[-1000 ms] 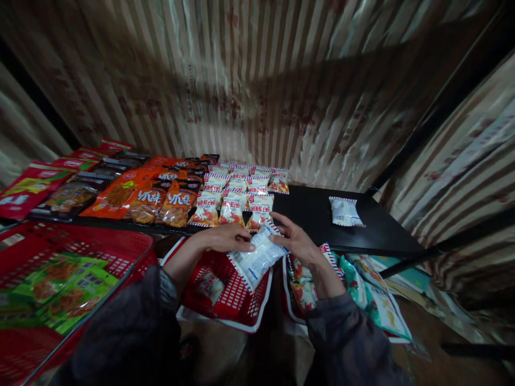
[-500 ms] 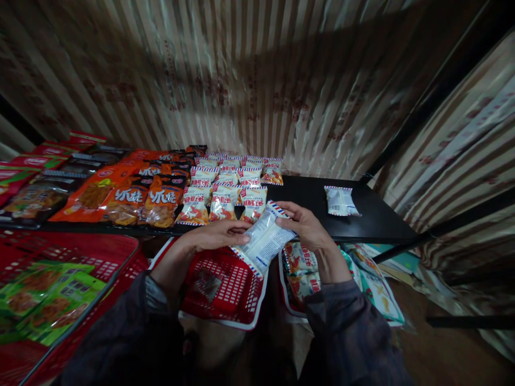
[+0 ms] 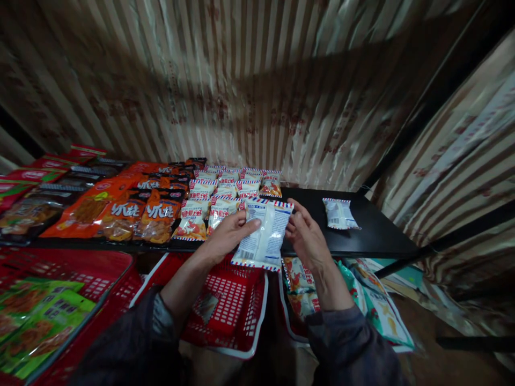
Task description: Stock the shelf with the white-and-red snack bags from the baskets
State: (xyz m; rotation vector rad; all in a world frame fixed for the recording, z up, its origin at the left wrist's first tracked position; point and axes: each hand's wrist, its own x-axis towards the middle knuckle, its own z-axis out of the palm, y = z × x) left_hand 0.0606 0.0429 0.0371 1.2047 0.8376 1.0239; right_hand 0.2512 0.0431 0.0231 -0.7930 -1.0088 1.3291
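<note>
A small white snack bag (image 3: 263, 236) with a red-and-blue striped edge hangs upright in front of the shelf, its printed back toward me. My left hand (image 3: 229, 233) grips its left side, thumb across the back. At its upper right edge is my right hand (image 3: 308, 236), fingers curled against the bag. Behind it, rows of matching bags (image 3: 191, 220) stand face-out on the black shelf (image 3: 374, 236). Another such bag (image 3: 340, 214) lies back-side up, alone at the shelf's right.
Orange snack packs (image 3: 159, 212) and darker packs (image 3: 28, 206) fill the shelf's left. Below are a red basket (image 3: 241, 343), one with green packs (image 3: 52, 321), and one with more bags (image 3: 301, 284). A metal post (image 3: 418, 112) stands right.
The held bag has turned from a slant to nearly upright and risen slightly against the shelf. My right hand has shifted from across its top to its right edge. The view has tilted upward a little.
</note>
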